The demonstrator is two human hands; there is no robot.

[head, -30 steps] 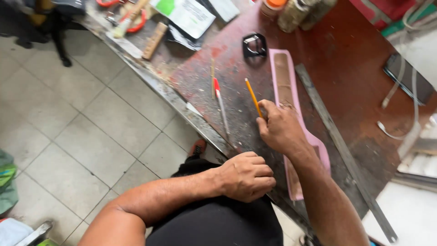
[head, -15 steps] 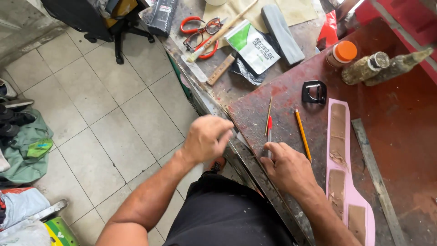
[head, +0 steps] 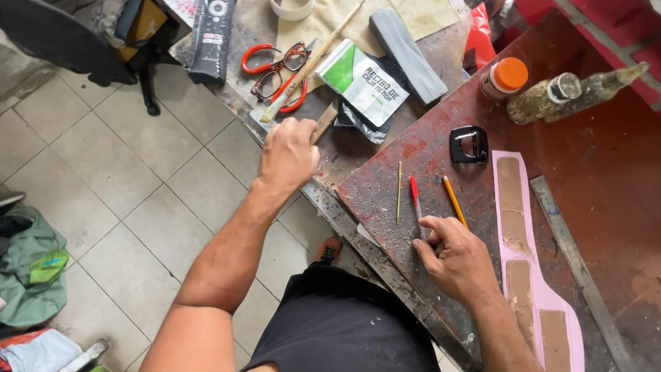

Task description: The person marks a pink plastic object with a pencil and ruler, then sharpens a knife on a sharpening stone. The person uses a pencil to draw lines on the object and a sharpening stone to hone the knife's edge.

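Note:
My left hand (head: pixel 289 155) reaches out over the bench edge, and its curled fingers close on the lower end of a short wooden handle (head: pixel 326 118). My right hand (head: pixel 454 260) rests on the red board (head: pixel 606 172). Its thumb and fingers pinch the near end of a red pen (head: pixel 415 196) that lies flat there. A yellow pencil (head: pixel 452 198) lies just right of the pen, and a thin stick (head: pixel 399 191) just left. A pink strip (head: pixel 527 272) with brown patches runs along the right of my right hand.
A metal ruler (head: pixel 577 265) lies beside the strip. A black buckle (head: pixel 469 143), an orange-capped jar (head: pixel 505 77) and grimy bottles (head: pixel 551 96) sit further back. A brush (head: pixel 310 65), red scissors (head: pixel 258 58), a booklet (head: pixel 365 79), a grey block (head: pixel 406 55) and a black remote (head: pixel 210 38) crowd the bench.
My left hand rose from my lap to the bench edge and closed on the wooden handle. My right hand left the yellow pencil and settled at the red pen.

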